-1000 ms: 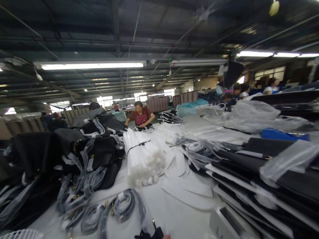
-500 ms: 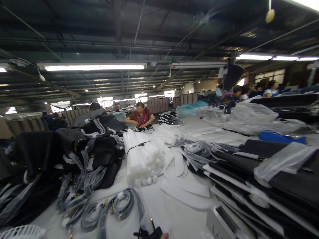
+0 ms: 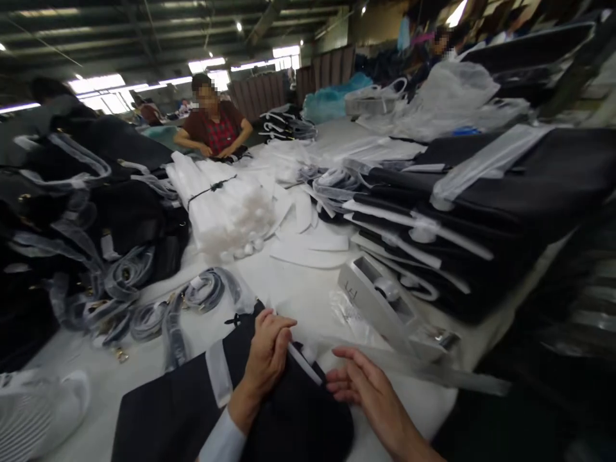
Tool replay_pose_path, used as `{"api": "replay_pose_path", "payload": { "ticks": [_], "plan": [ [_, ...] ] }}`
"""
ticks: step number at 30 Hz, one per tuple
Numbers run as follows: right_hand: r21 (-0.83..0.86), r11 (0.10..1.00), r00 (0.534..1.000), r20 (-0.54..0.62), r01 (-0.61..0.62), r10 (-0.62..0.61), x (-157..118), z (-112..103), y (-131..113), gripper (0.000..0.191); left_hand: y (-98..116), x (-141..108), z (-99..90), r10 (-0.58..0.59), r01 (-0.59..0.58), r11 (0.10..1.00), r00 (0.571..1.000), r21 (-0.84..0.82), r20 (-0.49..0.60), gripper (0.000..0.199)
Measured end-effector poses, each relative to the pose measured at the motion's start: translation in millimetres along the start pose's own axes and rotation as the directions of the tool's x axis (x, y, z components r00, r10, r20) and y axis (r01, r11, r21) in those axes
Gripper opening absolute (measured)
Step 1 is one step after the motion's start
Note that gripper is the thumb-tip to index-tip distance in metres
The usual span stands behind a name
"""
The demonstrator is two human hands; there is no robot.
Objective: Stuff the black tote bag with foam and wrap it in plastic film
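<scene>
A black bag (image 3: 187,401) lies on the table right in front of me, with a strip of white wrap across it. Over its upper edge my left hand (image 3: 267,350) is closed, thumb and fingers bent round, at the end of a white-wrapped handle (image 3: 308,367). My right hand (image 3: 368,388) hovers at the bag's right side, fingers apart and holding nothing. A small black tie end (image 3: 234,319) sticks out at the bag's top. Clear plastic film (image 3: 423,366) lies just beyond my right hand.
A grey box (image 3: 380,301) stands beyond my right hand, before a stack of black bags (image 3: 520,192). Coiled wrapped straps (image 3: 205,290) lie left, near heaped black bags (image 3: 129,212). Tied white foam rolls (image 3: 226,212) lie behind. A co-worker (image 3: 216,128) works across the table.
The view has tilted down and turned right. Both my hands and the black bag have come into full view; earlier only a fingertip and the bag's top showed at the bottom edge.
</scene>
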State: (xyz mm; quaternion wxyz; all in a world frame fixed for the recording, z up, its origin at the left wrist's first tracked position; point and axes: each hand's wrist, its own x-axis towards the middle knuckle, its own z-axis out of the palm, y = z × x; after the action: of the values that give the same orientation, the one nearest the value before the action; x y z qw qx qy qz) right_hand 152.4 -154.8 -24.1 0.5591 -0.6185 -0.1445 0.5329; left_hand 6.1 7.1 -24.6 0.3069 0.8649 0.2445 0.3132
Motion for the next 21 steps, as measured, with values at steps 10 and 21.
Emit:
{"api": "replay_pose_path", "payload": {
  "ticks": [10,21],
  "plan": [
    [-0.364,0.887,0.959,0.134,0.283,-0.251,-5.1,12.7,-17.2,0.046,2.1,9.7,2.4,-0.031,0.013,0.998,0.942,0.055,0.335,0.031],
    [-0.591,-0.169,0.231,0.539,0.789,-0.81,34.7,78.1,20.1,0.022,-3.6,15.4,-0.4,-0.244,0.263,0.948,0.962,-0.177,0.122,0.04]
  ]
}}
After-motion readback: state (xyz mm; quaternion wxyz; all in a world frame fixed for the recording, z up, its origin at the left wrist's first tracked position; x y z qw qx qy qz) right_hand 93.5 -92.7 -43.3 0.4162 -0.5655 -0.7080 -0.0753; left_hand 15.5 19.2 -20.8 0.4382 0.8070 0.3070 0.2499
